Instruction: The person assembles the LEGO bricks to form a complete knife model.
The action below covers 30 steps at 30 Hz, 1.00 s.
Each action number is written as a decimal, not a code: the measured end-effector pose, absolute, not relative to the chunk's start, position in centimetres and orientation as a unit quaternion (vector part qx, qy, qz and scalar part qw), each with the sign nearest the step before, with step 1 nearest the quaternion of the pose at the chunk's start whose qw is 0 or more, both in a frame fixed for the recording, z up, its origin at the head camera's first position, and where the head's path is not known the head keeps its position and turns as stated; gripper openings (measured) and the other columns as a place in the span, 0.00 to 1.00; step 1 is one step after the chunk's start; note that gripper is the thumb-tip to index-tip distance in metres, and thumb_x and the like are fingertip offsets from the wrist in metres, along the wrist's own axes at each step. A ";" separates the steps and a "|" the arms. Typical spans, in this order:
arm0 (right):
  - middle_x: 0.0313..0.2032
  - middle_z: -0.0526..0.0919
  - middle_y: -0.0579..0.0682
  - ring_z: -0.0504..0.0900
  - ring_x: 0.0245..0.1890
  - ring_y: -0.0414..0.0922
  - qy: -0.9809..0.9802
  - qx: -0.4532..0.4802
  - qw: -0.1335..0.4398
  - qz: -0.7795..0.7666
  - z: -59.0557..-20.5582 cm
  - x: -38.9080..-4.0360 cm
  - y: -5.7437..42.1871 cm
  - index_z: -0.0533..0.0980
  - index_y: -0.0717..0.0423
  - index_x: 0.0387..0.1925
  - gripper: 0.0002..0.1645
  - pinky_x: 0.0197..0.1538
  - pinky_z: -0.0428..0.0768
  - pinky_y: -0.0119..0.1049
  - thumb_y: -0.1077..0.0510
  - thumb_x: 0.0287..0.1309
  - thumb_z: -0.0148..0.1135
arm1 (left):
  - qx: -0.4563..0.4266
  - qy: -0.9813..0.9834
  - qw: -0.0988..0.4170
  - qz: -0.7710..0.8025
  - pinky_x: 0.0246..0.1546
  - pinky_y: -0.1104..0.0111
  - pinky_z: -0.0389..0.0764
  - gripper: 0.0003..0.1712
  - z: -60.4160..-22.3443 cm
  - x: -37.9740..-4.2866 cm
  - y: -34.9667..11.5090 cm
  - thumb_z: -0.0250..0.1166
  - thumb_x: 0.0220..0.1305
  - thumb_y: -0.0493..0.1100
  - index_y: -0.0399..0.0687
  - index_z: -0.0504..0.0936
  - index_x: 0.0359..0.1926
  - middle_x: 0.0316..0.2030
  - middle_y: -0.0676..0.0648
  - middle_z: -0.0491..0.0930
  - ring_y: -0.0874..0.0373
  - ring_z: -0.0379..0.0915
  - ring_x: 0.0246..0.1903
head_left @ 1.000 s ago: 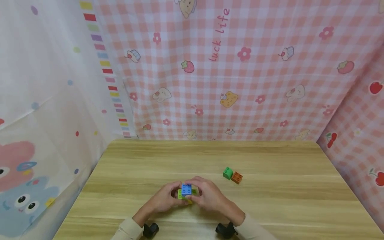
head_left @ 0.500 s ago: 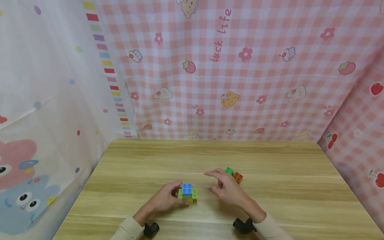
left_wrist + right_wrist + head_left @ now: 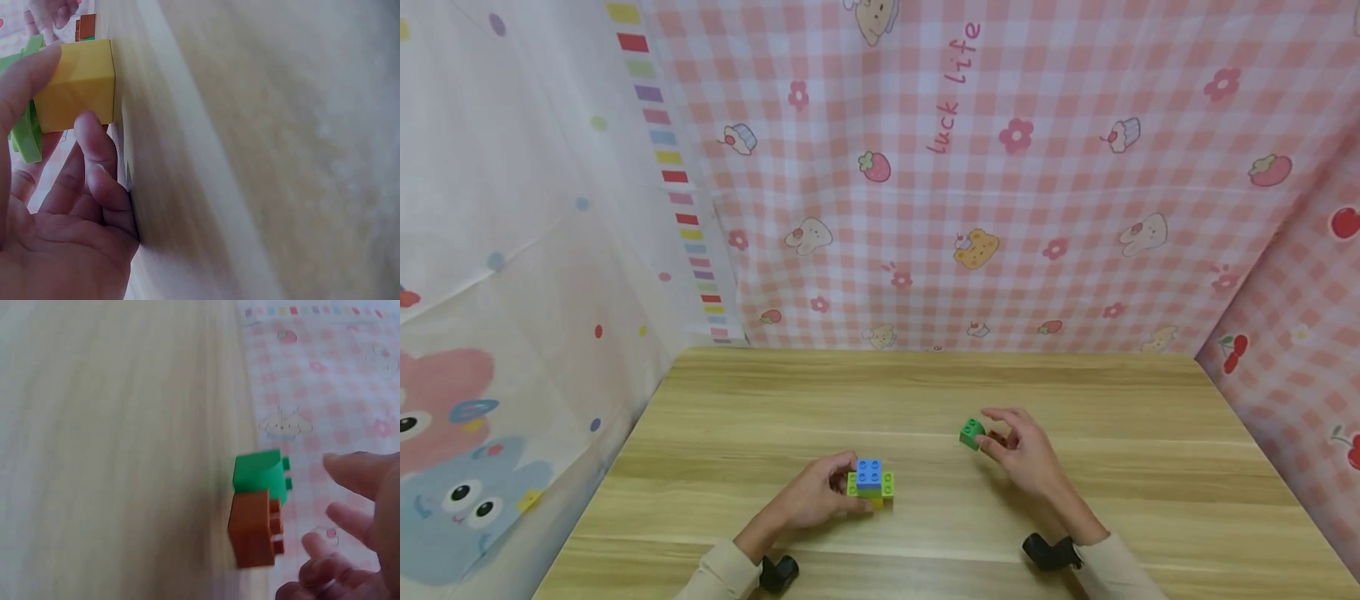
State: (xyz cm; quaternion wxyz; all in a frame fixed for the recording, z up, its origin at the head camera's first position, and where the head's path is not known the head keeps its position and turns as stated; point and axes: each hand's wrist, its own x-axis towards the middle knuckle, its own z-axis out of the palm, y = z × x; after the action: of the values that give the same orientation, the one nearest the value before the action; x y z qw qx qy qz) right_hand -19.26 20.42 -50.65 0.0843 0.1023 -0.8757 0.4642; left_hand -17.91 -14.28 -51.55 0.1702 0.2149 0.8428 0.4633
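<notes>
My left hand (image 3: 812, 497) grips a small stack of toy building bricks on the table. A blue brick (image 3: 868, 473) tops the stack, above a wider lime green brick (image 3: 888, 484). At the bottom is a yellow brick (image 3: 78, 84), with the thumb and fingers around it in the left wrist view. To the right, my right hand (image 3: 1028, 457) hovers with fingers spread over two loose bricks, holding nothing. One is a green brick (image 3: 971, 433) with a curved side. Beside it lies an orange-brown brick (image 3: 251, 528), mostly covered by the hand in the head view.
The wood-grain table (image 3: 760, 400) reaches back to a pink checked cloth (image 3: 910, 208). A white patterned cloth (image 3: 550, 275) hangs on the left, another checked cloth (image 3: 1292, 333) on the right. Black devices (image 3: 1051, 552) are strapped at both wrists.
My right hand has let go of the stack and moved right and away from me to the loose bricks. The left hand has kept its grip on the stack in the same place.
</notes>
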 end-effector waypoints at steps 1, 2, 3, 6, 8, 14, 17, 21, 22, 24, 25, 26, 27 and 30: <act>0.51 0.77 0.61 0.68 0.26 0.42 -0.879 0.097 0.079 0.461 -50.8 -19.3 20.7 0.76 0.60 0.59 0.28 0.28 0.69 0.31 0.58 0.57 0.72 | 0.216 0.842 0.171 0.464 0.28 0.73 0.67 0.18 -51.6 -17.9 -14.3 0.77 0.53 0.50 0.54 0.75 0.35 0.32 0.53 0.76 0.61 0.66 0.30; 0.52 0.77 0.62 0.68 0.27 0.43 -0.880 0.091 0.072 0.460 -51.0 -19.3 21.0 0.75 0.61 0.60 0.29 0.28 0.69 0.31 0.58 0.57 0.72 | 0.215 0.842 0.173 0.464 0.28 0.73 0.67 0.18 -51.6 -17.9 -14.3 0.77 0.53 0.50 0.55 0.75 0.35 0.32 0.53 0.76 0.61 0.66 0.30; 0.53 0.76 0.63 0.68 0.28 0.44 -0.881 0.086 0.064 0.460 -51.1 -19.4 21.2 0.74 0.61 0.61 0.31 0.29 0.69 0.32 0.57 0.57 0.72 | 0.214 0.842 0.174 0.464 0.28 0.73 0.67 0.18 -51.6 -18.0 -14.4 0.77 0.53 0.50 0.55 0.75 0.35 0.32 0.53 0.76 0.60 0.67 0.30; 0.55 0.74 0.65 0.71 0.35 0.47 -0.885 0.077 0.041 0.457 -51.2 -19.3 21.7 0.71 0.62 0.63 0.34 0.34 0.71 0.33 0.56 0.58 0.71 | 0.211 0.842 0.179 0.464 0.29 0.72 0.68 0.17 -51.7 -18.0 -14.5 0.77 0.54 0.51 0.56 0.75 0.36 0.32 0.54 0.77 0.60 0.67 0.30; 0.56 0.73 0.65 0.71 0.38 0.48 -0.886 0.075 0.028 0.457 -51.3 -19.3 22.0 0.70 0.62 0.65 0.36 0.37 0.71 0.34 0.55 0.58 0.71 | 0.208 0.841 0.182 0.464 0.29 0.72 0.68 0.17 -51.7 -18.0 -14.5 0.76 0.54 0.52 0.57 0.75 0.36 0.33 0.54 0.77 0.60 0.67 0.30; 0.55 0.74 0.64 0.68 0.37 0.47 -0.883 0.090 -0.001 0.461 -52.4 -19.7 23.0 0.68 0.62 0.66 0.38 0.37 0.69 0.34 0.55 0.57 0.72 | 0.207 0.838 0.187 0.468 0.29 0.72 0.68 0.17 -51.5 -18.0 -14.5 0.76 0.54 0.51 0.57 0.75 0.36 0.33 0.54 0.77 0.60 0.67 0.30; 0.55 0.75 0.62 0.68 0.37 0.46 -0.884 0.092 -0.010 0.458 -52.6 -19.8 23.3 0.68 0.61 0.66 0.39 0.38 0.69 0.34 0.55 0.56 0.73 | 0.208 0.838 0.188 0.468 0.29 0.72 0.68 0.17 -51.5 -18.1 -14.5 0.76 0.54 0.51 0.56 0.75 0.36 0.33 0.54 0.77 0.60 0.67 0.31; 0.55 0.74 0.61 0.67 0.37 0.46 -0.881 0.098 -0.023 0.462 -52.6 -19.9 23.6 0.68 0.62 0.65 0.38 0.38 0.68 0.33 0.55 0.56 0.72 | 0.205 0.838 0.189 0.469 0.29 0.72 0.68 0.17 -51.6 -18.2 -14.5 0.76 0.54 0.51 0.57 0.75 0.36 0.34 0.54 0.77 0.60 0.67 0.31; 0.55 0.74 0.61 0.66 0.37 0.46 -0.880 0.099 -0.025 0.463 -52.6 -19.9 23.7 0.69 0.62 0.65 0.37 0.38 0.67 0.33 0.55 0.57 0.72 | 0.204 0.838 0.190 0.469 0.29 0.73 0.68 0.17 -51.6 -18.2 -14.5 0.76 0.54 0.51 0.58 0.75 0.36 0.34 0.55 0.77 0.61 0.67 0.31; 0.53 0.73 0.60 0.66 0.36 0.46 -0.879 0.099 -0.027 0.466 -52.6 -19.9 23.8 0.70 0.62 0.64 0.36 0.37 0.67 0.33 0.56 0.57 0.71 | 0.207 0.836 0.189 0.472 0.29 0.72 0.68 0.17 -51.6 -18.2 -14.6 0.77 0.54 0.51 0.57 0.75 0.36 0.33 0.55 0.77 0.60 0.67 0.31; 0.52 0.73 0.59 0.66 0.36 0.45 -0.879 0.097 -0.027 0.467 -52.6 -19.8 23.8 0.70 0.61 0.64 0.35 0.36 0.67 0.32 0.56 0.58 0.71 | 0.208 0.835 0.188 0.473 0.29 0.73 0.68 0.17 -51.7 -18.2 -14.6 0.77 0.54 0.51 0.57 0.75 0.36 0.33 0.55 0.77 0.61 0.67 0.30; 0.51 0.73 0.58 0.67 0.35 0.45 -0.880 0.095 -0.026 0.465 -52.6 -19.8 23.8 0.71 0.61 0.63 0.34 0.36 0.67 0.32 0.56 0.58 0.71 | 0.209 0.834 0.188 0.474 0.28 0.73 0.68 0.17 -51.7 -18.2 -14.6 0.77 0.54 0.51 0.57 0.75 0.36 0.33 0.55 0.77 0.61 0.67 0.30; 0.50 0.73 0.57 0.67 0.35 0.44 -0.881 0.091 -0.026 0.464 -52.6 -19.7 23.8 0.71 0.60 0.63 0.33 0.35 0.67 0.32 0.57 0.58 0.71 | 0.211 0.834 0.187 0.475 0.28 0.73 0.68 0.17 -51.7 -18.2 -14.6 0.77 0.53 0.51 0.57 0.75 0.36 0.33 0.55 0.77 0.61 0.67 0.30; 0.46 0.73 0.55 0.67 0.33 0.43 -0.884 0.084 -0.019 0.460 -52.6 -19.7 23.8 0.73 0.58 0.61 0.30 0.34 0.67 0.31 0.59 0.58 0.70 | 0.213 0.835 0.185 0.472 0.28 0.73 0.68 0.18 -51.8 -18.2 -14.6 0.77 0.53 0.51 0.57 0.75 0.35 0.32 0.55 0.76 0.62 0.67 0.30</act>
State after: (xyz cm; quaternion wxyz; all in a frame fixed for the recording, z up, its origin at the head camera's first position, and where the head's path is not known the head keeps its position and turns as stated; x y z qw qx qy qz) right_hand -19.66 23.84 -52.63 -0.0185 0.0842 -0.8839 0.4596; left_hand -18.15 -14.58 -51.83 0.1848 0.2126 0.8354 0.4720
